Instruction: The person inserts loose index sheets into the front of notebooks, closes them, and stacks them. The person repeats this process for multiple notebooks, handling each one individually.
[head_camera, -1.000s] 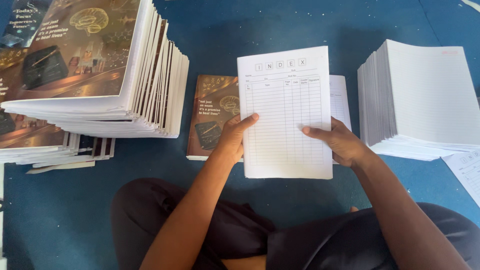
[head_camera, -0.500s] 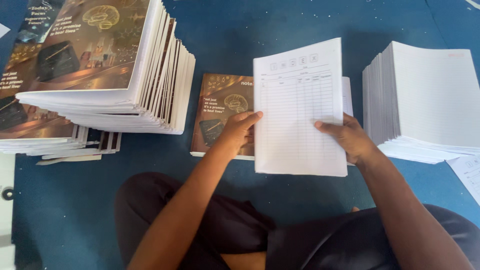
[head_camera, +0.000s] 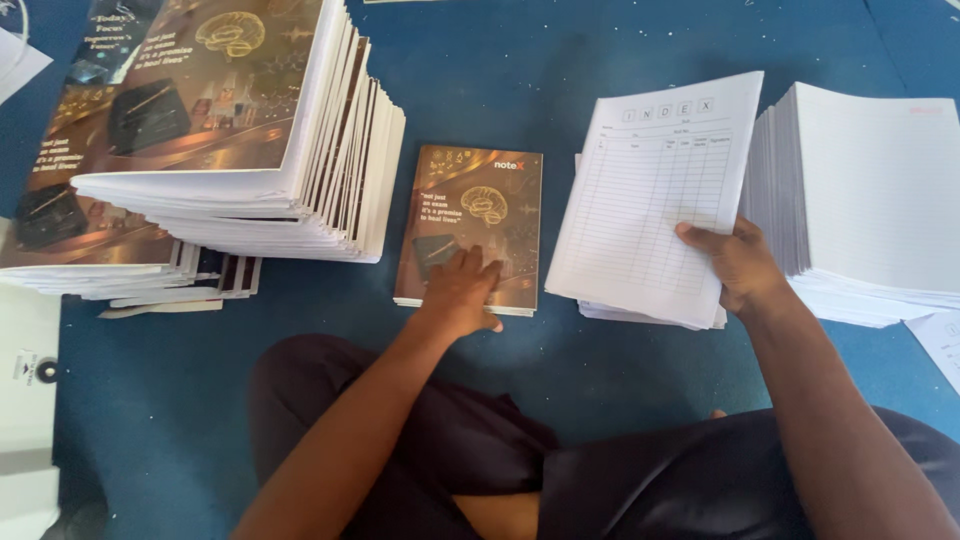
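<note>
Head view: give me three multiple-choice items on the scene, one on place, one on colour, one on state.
1. Where does the brown-covered booklet lie?
A. On the tall stack
B. On the blue floor, between the stacks
C. On the person's lap

2. What colour is the floor?
A. Blue
B. Red
C. Grey

3. What is the right hand doing?
A. Resting empty
B. Pressing the booklet
C. Holding ruled white sheets

Answers: 1 B, it lies flat on the floor under the left hand; 2 A, blue shows all around; 3 C, its fingers grip the sheets' edge.
</note>
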